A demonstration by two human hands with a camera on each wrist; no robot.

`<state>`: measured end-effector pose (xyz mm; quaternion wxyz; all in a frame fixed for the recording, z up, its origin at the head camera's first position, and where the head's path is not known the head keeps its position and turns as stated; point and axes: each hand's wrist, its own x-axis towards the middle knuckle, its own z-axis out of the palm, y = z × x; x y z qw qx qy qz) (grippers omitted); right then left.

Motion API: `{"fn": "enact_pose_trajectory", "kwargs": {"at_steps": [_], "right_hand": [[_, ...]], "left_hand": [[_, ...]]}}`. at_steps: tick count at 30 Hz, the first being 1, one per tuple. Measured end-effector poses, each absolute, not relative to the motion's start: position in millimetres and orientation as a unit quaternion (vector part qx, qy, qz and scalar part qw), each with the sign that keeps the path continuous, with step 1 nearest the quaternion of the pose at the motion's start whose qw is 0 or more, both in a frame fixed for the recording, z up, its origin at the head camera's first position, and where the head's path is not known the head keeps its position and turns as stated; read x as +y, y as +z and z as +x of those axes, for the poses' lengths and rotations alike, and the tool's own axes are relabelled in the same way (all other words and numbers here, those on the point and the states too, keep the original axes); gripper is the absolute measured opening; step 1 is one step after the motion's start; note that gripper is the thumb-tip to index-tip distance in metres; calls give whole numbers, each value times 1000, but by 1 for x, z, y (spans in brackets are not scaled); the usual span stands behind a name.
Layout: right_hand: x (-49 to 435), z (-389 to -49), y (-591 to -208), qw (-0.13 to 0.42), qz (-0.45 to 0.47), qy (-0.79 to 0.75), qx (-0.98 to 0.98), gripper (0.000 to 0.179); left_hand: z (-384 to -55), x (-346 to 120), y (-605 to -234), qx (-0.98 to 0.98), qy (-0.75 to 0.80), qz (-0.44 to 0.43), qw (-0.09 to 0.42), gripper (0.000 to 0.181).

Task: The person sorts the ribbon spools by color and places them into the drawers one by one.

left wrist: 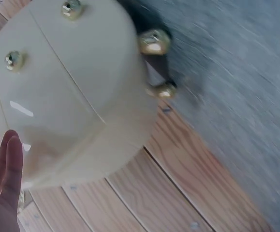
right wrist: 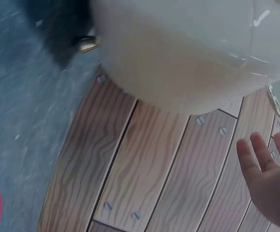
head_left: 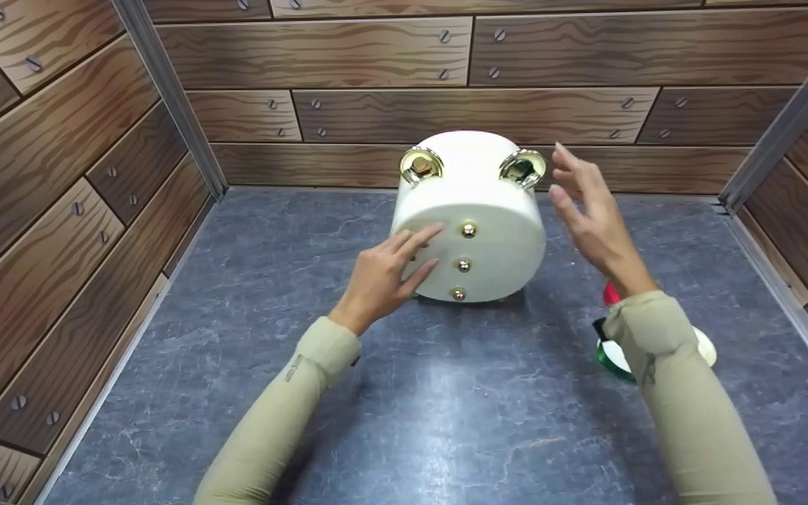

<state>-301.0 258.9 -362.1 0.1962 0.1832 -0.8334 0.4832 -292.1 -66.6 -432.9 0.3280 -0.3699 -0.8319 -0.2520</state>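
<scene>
Plank-patterned walls [head_left: 376, 52] enclose a dark grey bench [head_left: 271, 280]. Toward its back stands a rounded white box [head_left: 470, 196], its long axis apparently running from the front face back toward the wall. It lies ahead and to the right of the left grip [head_left: 379, 280], and to the left of the right grip [head_left: 590, 224]. The left looks nearer, at the face's left edge, fingers extended and holding nothing; contact is unclear. The right is raised, empty, apart from the box, just beside its right-hand gold ring [head_left: 536, 156]. Gold knobs [head_left: 464, 265] line the face.
</scene>
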Motion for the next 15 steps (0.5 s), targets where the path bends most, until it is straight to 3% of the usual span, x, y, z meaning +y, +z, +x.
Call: {"fn": "enact_pose_trajectory", "kwargs": {"at_steps": [7,15], "right_hand": [[242,-323,-347,171,175,539,-806,50],[234,-340,-340,103,165,637,-746,49]], "left_hand": [[-295,-46,-431,-826,-297,-371,302,45],[-298,-35,-430,-816,-352,-369,272,42]]}}
